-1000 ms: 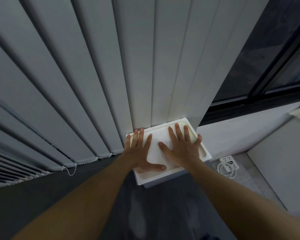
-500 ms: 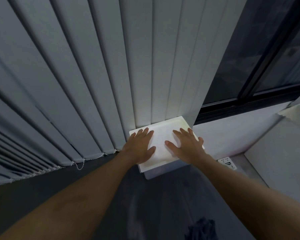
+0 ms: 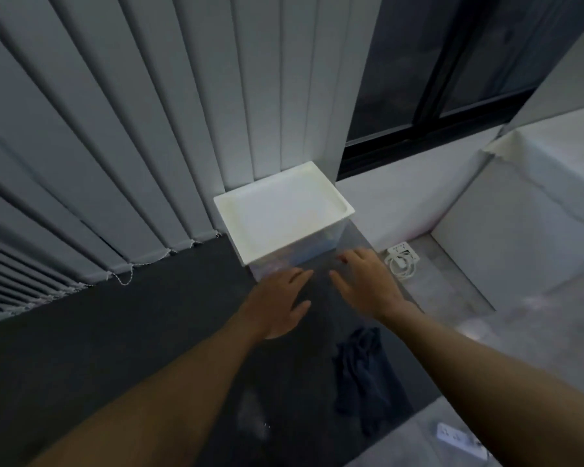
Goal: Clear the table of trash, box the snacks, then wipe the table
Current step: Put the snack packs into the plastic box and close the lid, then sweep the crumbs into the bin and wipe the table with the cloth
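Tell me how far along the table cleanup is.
Boxing looks done: the white lid sits closed on the clear box. The left hand and right hand hover open near it, holding nothing. Wiping seems left: the dark cloth lies untouched between the arms.

The box [image 3: 284, 214] stands at the far right corner of the table [image 3: 132, 332], its back against the blinds [image 3: 132, 146]. The window [image 3: 435, 79] is behind it, to the right. The left hand [image 3: 280, 305] and right hand [image 3: 368, 284] hang side by side just before the box. Nearer, a cloth [image 3: 361, 375] lies on the table between the 2 forearms. 1 power strip [image 3: 402, 261] lies right of the box, another [image 3: 459, 438] at the near right.
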`<act>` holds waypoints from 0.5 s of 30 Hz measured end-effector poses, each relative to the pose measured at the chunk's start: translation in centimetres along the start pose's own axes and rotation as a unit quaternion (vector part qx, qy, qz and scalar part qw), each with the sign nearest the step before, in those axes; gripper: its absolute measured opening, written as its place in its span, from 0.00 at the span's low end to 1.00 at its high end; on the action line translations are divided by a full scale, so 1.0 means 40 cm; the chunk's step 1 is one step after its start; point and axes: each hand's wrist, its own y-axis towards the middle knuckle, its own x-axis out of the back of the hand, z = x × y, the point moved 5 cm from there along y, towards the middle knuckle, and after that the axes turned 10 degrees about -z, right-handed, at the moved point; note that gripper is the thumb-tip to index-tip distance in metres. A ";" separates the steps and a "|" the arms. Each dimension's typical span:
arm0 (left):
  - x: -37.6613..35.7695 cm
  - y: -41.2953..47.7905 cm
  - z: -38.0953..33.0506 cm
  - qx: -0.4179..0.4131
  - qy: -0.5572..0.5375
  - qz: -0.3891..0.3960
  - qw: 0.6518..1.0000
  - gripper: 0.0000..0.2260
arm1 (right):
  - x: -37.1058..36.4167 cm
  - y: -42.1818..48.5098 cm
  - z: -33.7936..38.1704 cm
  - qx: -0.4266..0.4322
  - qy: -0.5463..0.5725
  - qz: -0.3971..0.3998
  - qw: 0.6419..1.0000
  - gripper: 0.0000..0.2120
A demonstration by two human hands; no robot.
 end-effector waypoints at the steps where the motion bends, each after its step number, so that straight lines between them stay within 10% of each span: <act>1: -0.041 -0.021 0.002 0.026 -0.010 0.016 0.999 0.30 | -0.013 -0.037 -0.022 -0.019 0.001 0.038 0.999 0.15; 11: -0.314 -0.234 0.059 0.156 0.049 0.268 0.949 0.39 | -0.126 -0.320 -0.173 -0.109 -0.077 0.294 0.946 0.29; 15: -0.303 -0.225 0.056 0.155 0.053 0.281 0.946 0.41 | -0.131 -0.299 -0.160 -0.096 -0.096 0.290 0.947 0.13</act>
